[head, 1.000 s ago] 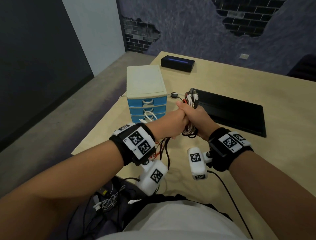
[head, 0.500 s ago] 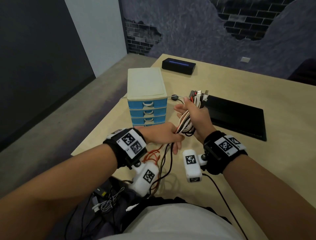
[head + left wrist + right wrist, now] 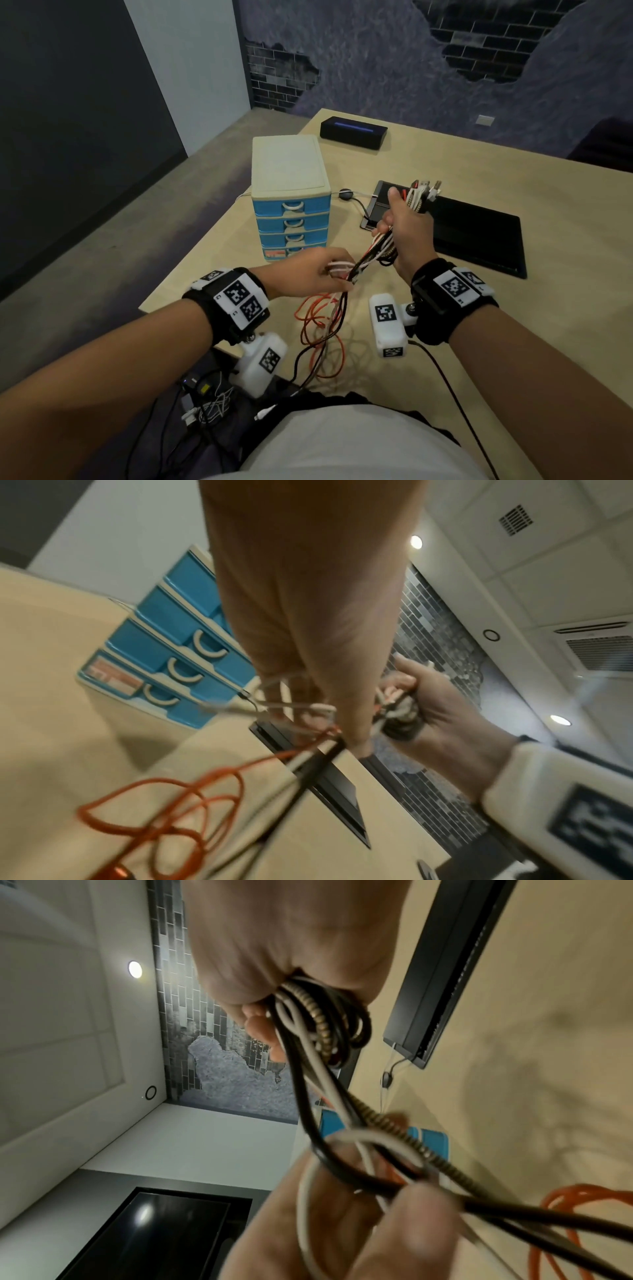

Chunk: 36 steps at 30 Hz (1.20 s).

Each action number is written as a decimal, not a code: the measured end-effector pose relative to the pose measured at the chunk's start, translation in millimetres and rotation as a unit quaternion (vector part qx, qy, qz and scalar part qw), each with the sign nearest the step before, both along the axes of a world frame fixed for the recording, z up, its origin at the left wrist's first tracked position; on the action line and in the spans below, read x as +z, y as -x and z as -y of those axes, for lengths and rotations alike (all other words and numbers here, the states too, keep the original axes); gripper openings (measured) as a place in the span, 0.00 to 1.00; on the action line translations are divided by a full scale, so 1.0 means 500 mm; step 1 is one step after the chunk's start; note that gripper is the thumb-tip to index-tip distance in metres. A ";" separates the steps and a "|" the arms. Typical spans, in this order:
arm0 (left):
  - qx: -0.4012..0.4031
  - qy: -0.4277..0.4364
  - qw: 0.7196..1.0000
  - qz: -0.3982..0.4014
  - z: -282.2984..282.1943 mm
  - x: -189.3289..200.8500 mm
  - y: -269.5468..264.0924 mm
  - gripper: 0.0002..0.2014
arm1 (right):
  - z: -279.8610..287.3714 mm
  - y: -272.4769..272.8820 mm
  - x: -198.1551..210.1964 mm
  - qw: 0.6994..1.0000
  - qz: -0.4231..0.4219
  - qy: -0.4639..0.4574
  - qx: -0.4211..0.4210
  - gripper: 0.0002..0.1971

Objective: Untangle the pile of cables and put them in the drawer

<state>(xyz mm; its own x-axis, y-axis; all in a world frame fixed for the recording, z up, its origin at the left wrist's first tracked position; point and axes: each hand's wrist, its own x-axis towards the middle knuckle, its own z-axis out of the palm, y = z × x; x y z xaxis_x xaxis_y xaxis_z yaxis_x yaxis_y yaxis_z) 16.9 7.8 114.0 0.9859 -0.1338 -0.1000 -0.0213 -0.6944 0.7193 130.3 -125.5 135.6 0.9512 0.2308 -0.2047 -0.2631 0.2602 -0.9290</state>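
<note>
Above the pale wooden table (image 3: 428, 161), our right hand (image 3: 407, 233) is fisted around a bundle of black, white and braided cables (image 3: 378, 248), thumb up, with the plug ends (image 3: 424, 190) sticking out of the top of the fist. Our left hand (image 3: 308, 274), lower and nearer the body, pinches the same strands where they leave the bundle, a white loop (image 3: 339, 266) showing between its fingers. The right wrist view shows black, white and braided leads crossing between the two hands (image 3: 342, 1123). Below the left hand, an orange cable (image 3: 322, 329) hangs in loose coils with black and white leads down to the table's near edge. The small drawer unit with four blue drawers and a cream top (image 3: 291, 205) stands just beyond the left hand, all drawers closed. A flat black tray (image 3: 479, 233) lies behind the right hand, and a black box with a blue strip (image 3: 352, 132) sits at the far edge.
</note>
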 end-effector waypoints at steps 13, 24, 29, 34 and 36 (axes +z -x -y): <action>0.060 0.069 0.987 0.135 -0.019 0.024 -0.005 0.06 | 0.014 -0.008 -0.001 0.997 0.038 0.048 -0.042 0.17; 0.095 -0.156 0.981 -0.068 -0.063 0.011 -0.008 0.24 | 0.015 -0.003 0.024 0.998 0.040 0.023 -0.054 0.16; 0.141 0.046 0.989 -0.010 -0.064 -0.006 -0.011 0.10 | 0.015 -0.002 0.033 0.997 0.042 0.022 -0.054 0.15; 0.222 0.456 0.862 0.018 -0.048 0.001 -0.001 0.07 | 0.032 -0.016 0.033 0.996 0.041 0.019 -0.081 0.11; 0.206 0.453 0.867 -0.010 -0.045 0.000 0.001 0.04 | 0.031 -0.016 0.036 0.995 0.045 0.016 -0.086 0.11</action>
